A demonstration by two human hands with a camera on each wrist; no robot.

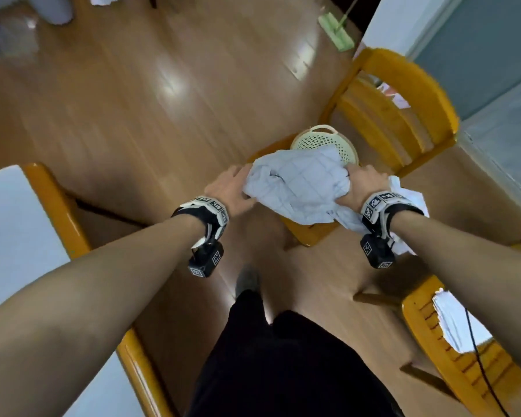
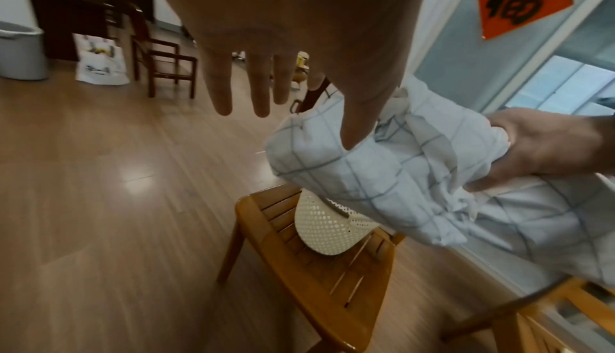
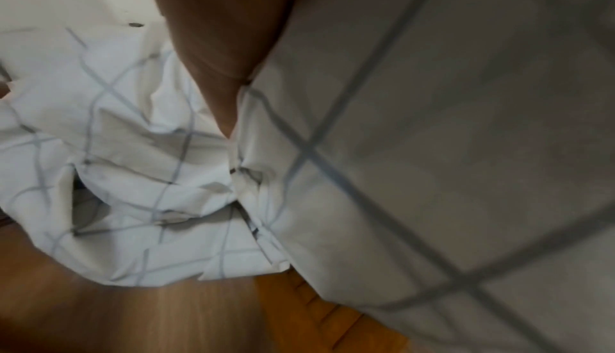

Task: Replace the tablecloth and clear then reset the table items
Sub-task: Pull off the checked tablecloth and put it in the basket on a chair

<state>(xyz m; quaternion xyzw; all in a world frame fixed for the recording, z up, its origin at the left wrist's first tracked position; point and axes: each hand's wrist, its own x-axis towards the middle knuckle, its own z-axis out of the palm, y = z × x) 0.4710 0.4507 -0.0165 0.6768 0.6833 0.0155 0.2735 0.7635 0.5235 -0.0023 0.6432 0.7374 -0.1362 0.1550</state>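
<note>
A bunched white tablecloth [image 1: 298,188] with thin blue checks hangs between my two hands, just above a cream perforated basket [image 1: 322,139] that stands on a wooden chair [image 1: 403,94]. My right hand [image 1: 363,183] grips the cloth's right side with curled fingers, as the left wrist view also shows for the right hand [image 2: 549,148]. My left hand [image 1: 238,185] lies against the bundle's left side. In the left wrist view the left hand [image 2: 259,90] has straight fingers and its thumb rests on the tablecloth [image 2: 382,174]. The tablecloth [image 3: 432,148] fills the right wrist view.
A table with a white top and wooden rim [image 1: 57,212] stands at my left. A second wooden chair [image 1: 427,341] with white sheets and a black cable is at the lower right. A green mop [image 1: 336,31] lies far ahead. A glass door [image 1: 494,70] runs along the right.
</note>
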